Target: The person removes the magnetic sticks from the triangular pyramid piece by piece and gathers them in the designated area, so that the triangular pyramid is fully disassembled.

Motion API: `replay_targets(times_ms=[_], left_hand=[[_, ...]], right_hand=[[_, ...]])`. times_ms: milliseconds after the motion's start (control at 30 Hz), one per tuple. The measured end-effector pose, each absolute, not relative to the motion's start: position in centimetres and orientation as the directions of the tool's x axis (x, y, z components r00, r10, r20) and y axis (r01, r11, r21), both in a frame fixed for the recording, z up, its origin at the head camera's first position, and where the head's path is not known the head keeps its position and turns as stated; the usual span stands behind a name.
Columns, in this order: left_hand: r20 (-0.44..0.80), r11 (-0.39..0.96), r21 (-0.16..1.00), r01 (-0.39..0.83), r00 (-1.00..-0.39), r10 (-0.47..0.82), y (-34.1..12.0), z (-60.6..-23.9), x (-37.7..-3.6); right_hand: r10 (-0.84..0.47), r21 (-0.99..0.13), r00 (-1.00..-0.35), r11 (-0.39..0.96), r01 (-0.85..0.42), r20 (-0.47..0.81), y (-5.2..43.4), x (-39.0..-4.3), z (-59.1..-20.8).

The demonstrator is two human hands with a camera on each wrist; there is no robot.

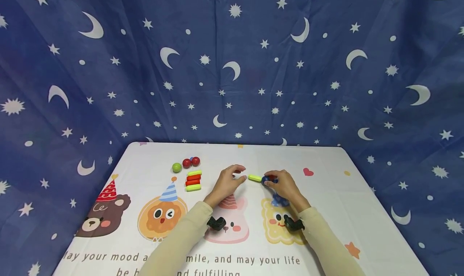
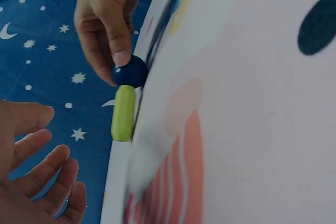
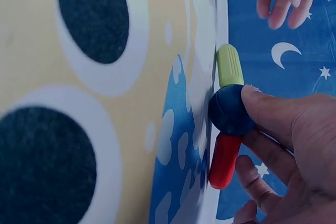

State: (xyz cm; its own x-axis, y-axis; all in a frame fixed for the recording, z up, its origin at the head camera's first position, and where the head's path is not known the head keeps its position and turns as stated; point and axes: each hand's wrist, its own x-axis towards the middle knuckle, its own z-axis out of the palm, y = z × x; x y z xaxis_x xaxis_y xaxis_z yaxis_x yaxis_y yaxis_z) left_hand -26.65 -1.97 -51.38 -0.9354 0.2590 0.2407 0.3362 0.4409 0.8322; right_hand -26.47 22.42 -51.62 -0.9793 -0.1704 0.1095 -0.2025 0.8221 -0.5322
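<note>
a person in cream sleeves works at a small table [image 1: 326, 195] covered with a cartoon-animal cloth, a star-and-moon blue backdrop [image 1: 232, 66] hanging behind. the right hand [image 1: 284, 185] pinches a dark blue ball [image 1: 267, 180] with thumb and fingers curled round it; the right wrist view shows the ball [image 3: 229, 109] resting on the cloth with a yellow-green stick [image 3: 229, 65] touching one side and a red stick [image 3: 223, 160] touching the other, the three lined up end to end. in the left wrist view the same blue ball [image 2: 129, 71] sits under the right hand's fingertips [image 2: 121, 56], the yellow-green stick [image 2: 124, 113] lying flat against it. from the head camera the yellow-green stick [image 1: 255, 178] lies between the two hands, near the table's middle.

the left hand [image 1: 227, 181] holds nothing: its fingers are loosely curved and spread, hovering just beside the free end of the yellow-green stick without touching it, as the left wrist view shows [image 2: 37, 171].

farther to the person's left sit a green ball [image 1: 176, 167] and two red balls [image 1: 191, 162] near the table's far edge, with a small row of sticks [image 1: 193, 180], yellow-green and red, lying side by side just in front of them. a black wrist mount [image 1: 216, 223] is strapped on each forearm.
</note>
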Motion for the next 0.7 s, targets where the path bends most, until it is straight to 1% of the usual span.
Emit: replay_targets(times_ms=[200, 367, 533, 700], left_hand=[[0.224, 0.416, 0.856, 0.307, -0.945, 0.238, -0.8, -52.2, -27.4], [0.174, 0.407, 0.878, 0.253, -0.959, 0.222, -0.3, -52.8, -28.0], [0.134, 0.436, 0.869, 0.233, -0.960, 0.247, 0.0, -53.4, -28.5], [0.129, 0.486, 0.829, 0.276, -0.940, 0.314, 0.5, -53.6, -28.9]], right_hand=[[-0.175, -0.528, -0.978, 0.824, -0.207, 0.111, 22.6, -26.7, -51.8], [-0.180, -0.528, -0.977, 0.822, -0.213, 0.114, 22.7, -26.7, -51.7], [-0.188, -0.541, -0.976, 0.812, -0.219, 0.112, 22.7, -26.5, -51.7], [-0.209, -0.546, -0.970, 0.802, -0.241, 0.120, 22.8, -26.4, -51.7]])
